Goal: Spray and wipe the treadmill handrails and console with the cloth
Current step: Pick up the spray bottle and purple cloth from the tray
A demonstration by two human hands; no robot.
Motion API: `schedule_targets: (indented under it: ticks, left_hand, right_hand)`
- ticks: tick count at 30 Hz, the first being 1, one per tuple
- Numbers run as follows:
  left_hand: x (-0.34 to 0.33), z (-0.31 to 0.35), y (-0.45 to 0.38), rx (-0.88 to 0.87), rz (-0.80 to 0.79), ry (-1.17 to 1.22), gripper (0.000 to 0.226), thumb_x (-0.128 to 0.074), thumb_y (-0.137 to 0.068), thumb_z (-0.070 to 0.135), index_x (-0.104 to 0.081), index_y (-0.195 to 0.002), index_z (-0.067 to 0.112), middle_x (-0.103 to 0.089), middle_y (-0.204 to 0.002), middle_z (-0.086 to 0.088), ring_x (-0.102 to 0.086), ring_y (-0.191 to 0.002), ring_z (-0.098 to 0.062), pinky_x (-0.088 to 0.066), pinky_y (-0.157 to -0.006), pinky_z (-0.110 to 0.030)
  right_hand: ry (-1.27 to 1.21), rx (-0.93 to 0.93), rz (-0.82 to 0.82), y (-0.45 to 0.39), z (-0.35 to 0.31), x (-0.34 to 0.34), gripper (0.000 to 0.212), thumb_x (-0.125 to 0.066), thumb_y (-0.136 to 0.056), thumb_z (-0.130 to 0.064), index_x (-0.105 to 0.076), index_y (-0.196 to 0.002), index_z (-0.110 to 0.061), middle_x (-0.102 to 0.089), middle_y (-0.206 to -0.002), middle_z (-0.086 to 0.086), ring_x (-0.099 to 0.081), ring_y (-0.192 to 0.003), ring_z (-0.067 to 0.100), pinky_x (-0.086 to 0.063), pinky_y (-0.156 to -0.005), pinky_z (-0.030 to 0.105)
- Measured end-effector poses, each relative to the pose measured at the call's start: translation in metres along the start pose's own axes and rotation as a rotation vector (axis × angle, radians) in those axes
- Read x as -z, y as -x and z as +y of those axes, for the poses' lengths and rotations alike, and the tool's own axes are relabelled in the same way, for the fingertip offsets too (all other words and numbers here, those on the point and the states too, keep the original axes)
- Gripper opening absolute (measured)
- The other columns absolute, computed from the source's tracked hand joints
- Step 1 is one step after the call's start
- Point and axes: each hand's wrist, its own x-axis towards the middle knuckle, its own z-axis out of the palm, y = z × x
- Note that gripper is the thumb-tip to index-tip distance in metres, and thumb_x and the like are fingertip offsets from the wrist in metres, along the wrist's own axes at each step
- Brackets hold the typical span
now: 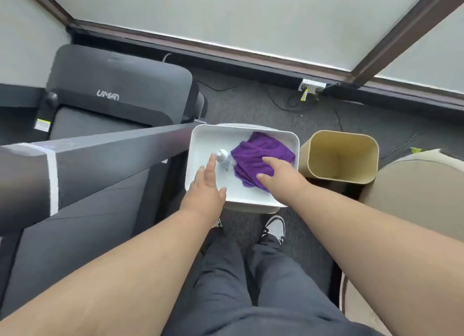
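- Purple cloth [261, 157], crumpled, inside the white tray [253, 197], under the right hand [278, 172].
- Right hand: palm down on the cloth, fingers nearly straight and touching it, not closed round it.
- Left hand [206, 185]: released, fingers straight and together, fingertips just beside the spray bottle [222, 156], nothing grasped; contact with the bottle impossible to tell.
- Spray bottle: upright in the tray, between the two hands, touching the cloth's near edge.
- Treadmill [118, 89]: dark grey, left of the left hand, handrail [105, 144] reaching toward the tray's corner.
- Beige bin [341, 154]: right of the right hand, just beside the tray.
- Dark trousers and shoes [275, 226] below both forearms.
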Motion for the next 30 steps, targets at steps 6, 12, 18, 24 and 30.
schedule_targets:
  ticks: [6,12,18,24,30]
  left_hand:
    - [-0.035,-0.012,-0.045,-0.104,0.144,0.068,0.088,-0.052,-0.099,0.03,0.02,-0.148,0.045,-0.015,-0.164,0.002,-0.054,-0.123,-0.023,-0.049,-0.079,-0.035]
    - [-0.049,-0.023,-0.069,-0.249,0.287,0.162,0.084,-0.062,-0.092,0.011,0.001,-0.14,0.042,-0.038,-0.154,-0.004,-0.059,-0.117,-0.026,-0.045,-0.071,-0.032]
    - [-0.041,-0.025,-0.073,-0.325,0.289,0.201,0.099,-0.071,-0.077,-0.006,-0.01,-0.143,0.035,-0.053,-0.139,-0.015,-0.068,-0.086,-0.031,-0.039,-0.061,-0.028]
    - [-0.013,-0.015,-0.079,-0.417,0.237,0.24,0.117,-0.074,-0.079,-0.002,0.006,-0.143,0.055,-0.05,-0.127,-0.014,-0.06,-0.067,-0.027,-0.044,-0.056,-0.033]
    - [-0.017,0.001,-0.08,-0.342,0.143,0.39,0.104,-0.068,-0.084,0.002,0.008,-0.14,0.047,-0.049,-0.135,-0.009,-0.065,-0.087,-0.031,-0.054,-0.077,-0.049]
  right_hand:
    - [0.039,0.197,-0.033,-0.054,-0.015,-0.044,0.064,-0.061,-0.094,-0.017,-0.033,-0.152,-0.023,-0.04,-0.152,0.002,-0.04,-0.136,0.016,-0.026,-0.105,0.018]
    - [0.082,0.194,-0.104,-0.099,-0.023,-0.075,0.074,-0.06,-0.093,-0.012,-0.022,-0.154,-0.029,-0.04,-0.151,0.002,-0.049,-0.128,0.021,-0.038,-0.1,0.027]
    - [0.186,0.244,-0.048,-0.118,-0.045,-0.072,0.023,-0.062,-0.092,-0.03,-0.053,-0.112,-0.023,-0.063,-0.105,-0.002,-0.062,-0.097,0.023,-0.047,-0.079,0.034]
    - [-0.105,0.241,-0.123,-0.09,-0.051,-0.052,0.019,-0.058,-0.093,-0.033,-0.045,-0.108,-0.035,-0.054,-0.088,-0.016,-0.053,-0.071,0.0,-0.033,-0.053,0.013]
    - [-0.149,0.228,-0.218,-0.081,-0.04,-0.033,0.026,-0.064,-0.092,-0.031,-0.049,-0.107,-0.046,-0.062,-0.102,-0.005,-0.063,-0.078,0.01,-0.047,-0.057,0.026]
